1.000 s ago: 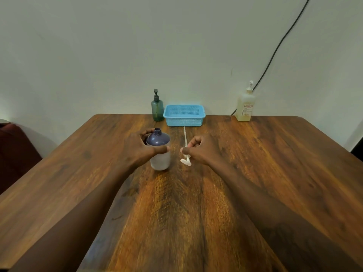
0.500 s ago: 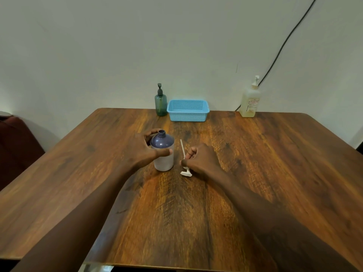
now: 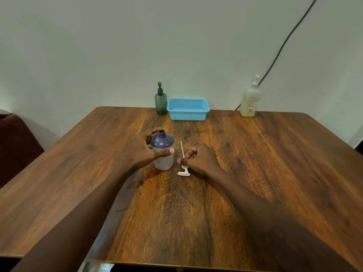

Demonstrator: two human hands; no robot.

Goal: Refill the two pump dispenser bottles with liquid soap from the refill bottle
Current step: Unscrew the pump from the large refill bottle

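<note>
hardly anything has shifted: left hand [image 3: 144, 153] still grips the uncapped purple bottle [image 3: 162, 141] upright on the table [image 3: 275, 163], right hand [image 3: 201, 160] still pinches its pump [image 3: 184, 173] just beside it, so one bottle is open, nothing looks poured, green bottle [image 3: 161, 104] stays capped, refill [image 3: 250, 104] untouched.

Basket [image 3: 187, 113], green dispenser [image 3: 161, 104] and yellowish bottle [image 3: 250, 103] line the far edge; open tabletop [image 3: 275, 163] lies before them
</note>
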